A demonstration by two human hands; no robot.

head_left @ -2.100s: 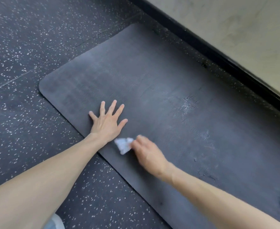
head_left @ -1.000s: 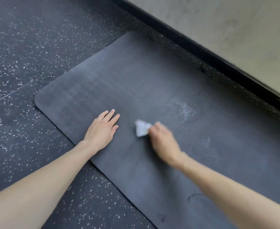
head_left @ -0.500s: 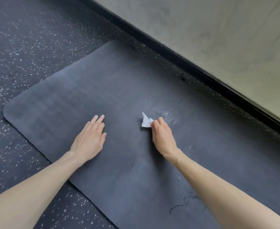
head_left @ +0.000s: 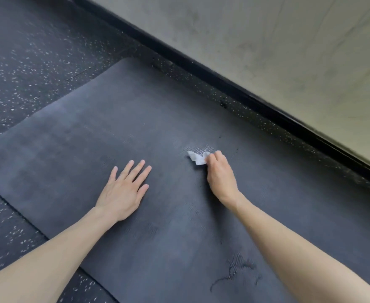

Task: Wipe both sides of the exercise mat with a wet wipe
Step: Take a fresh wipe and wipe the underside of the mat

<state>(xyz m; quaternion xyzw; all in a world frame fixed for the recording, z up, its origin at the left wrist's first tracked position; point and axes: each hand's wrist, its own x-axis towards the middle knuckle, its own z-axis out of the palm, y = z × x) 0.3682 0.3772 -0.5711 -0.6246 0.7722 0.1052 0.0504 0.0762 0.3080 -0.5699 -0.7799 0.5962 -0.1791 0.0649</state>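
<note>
Pinches wet wipe (head_left: 196, 158) in right hand (head_left: 220, 178) grip mid-frame, exercise mat (head_left: 81, 138) running lower right; rests left hand (head_left: 123, 191) flat.

Left grip (head_left: 123, 193), right grip (head_left: 221, 179) and both forearms (head_left: 48, 254) are bare.

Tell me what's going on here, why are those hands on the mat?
A person is wiping a dark exercise mat that lies flat on the speckled floor beside a wall. Their right hand pinches a small white wet wipe and presses it on a scuffed patch of the mat. Their left hand rests flat on the mat, fingers spread, likely to steady it. More marks show nearer the person.
</note>
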